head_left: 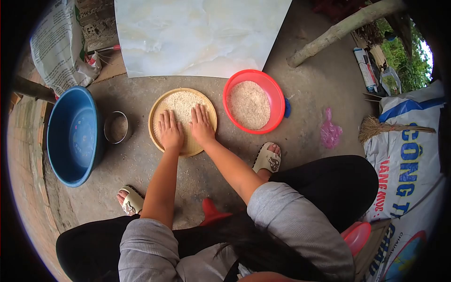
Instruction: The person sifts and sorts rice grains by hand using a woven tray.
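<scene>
A round, shallow, tan winnowing tray (191, 149) lies on the concrete floor in front of me, with pale grain (181, 100) spread over its far half. My left hand (170, 130) rests palm down on the grain at the tray's left side, fingers stretched forward. Beside it my right hand (201, 125) lies flat too, its fingers slightly apart on the grain. Neither hand grips anything. To the right of the tray stands a red plastic basin (277, 101) holding more pale grain (249, 105).
A large blue tub (70, 136) and a small metal bowl (112, 136) stand on the left. A marbled panel (197, 37) lies ahead. Pink plastic bag (330, 129), wooden pole (345, 30), straw brush (376, 128) and printed white sacks (394, 164) are on the right.
</scene>
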`<state>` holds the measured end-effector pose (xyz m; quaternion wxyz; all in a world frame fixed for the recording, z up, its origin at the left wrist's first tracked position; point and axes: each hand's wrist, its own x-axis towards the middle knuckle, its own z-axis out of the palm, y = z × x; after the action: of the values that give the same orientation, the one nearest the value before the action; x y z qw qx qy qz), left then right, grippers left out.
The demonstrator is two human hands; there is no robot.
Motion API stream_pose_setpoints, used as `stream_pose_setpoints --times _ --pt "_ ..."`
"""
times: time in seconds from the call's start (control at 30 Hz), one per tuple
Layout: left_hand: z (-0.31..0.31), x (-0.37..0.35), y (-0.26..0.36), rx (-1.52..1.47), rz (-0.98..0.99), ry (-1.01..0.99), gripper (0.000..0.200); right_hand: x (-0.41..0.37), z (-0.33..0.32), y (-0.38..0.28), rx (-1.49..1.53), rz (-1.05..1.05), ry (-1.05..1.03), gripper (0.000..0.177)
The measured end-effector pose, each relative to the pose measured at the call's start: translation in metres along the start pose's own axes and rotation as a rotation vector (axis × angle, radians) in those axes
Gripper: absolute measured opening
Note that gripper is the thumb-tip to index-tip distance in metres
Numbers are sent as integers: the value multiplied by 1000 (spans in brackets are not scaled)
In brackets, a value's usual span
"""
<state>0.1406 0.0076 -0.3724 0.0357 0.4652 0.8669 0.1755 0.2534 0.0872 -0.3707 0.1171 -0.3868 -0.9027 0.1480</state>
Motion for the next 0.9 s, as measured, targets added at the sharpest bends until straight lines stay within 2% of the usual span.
stream_pose_setpoints --times 0.17,0.2,0.3,0.4,0.43,0.5,0.57,0.63,0.77,0.83,0.87,0.9 --pt "11 -2 1 50 5 4 54 4 9 -2 23 -34 69 49" --pt "11 -2 1 55 5 3 54 5 9 -2 53 -60 109 42" --pt "10 -2 1 63 6 5 54 5 9 0 177 -135 57 37" --pt "11 -2 1 50 6 5 55 1 9 -8 167 -250 110 32" --pt "11 -2 0 36 5 8 54 0 8 -12 170 -249 108 32" --pt "9 -1 -1 46 13 3 54 1 7 -18 25 -238 17 22" --pt "7 -2 -3 54 20 -1 54 0 7 -20 5 -244 52 16" --pt "5 -1 -5 -68 34 12 50 0 9 -21 -20 -250 89 11" --pt "4 1 -5 -265 -23 90 41 3 0 -22 126 -183 88 7" --pt "3 4 1 -722 -243 173 35 6 -10 -29 210 -148 95 8" --pt "4 7 7 -720 -242 174 35 7 -14 -34 364 -83 150 9" --pt "5 10 14 -1051 -446 231 36 9 -18 -39 518 -17 203 11"
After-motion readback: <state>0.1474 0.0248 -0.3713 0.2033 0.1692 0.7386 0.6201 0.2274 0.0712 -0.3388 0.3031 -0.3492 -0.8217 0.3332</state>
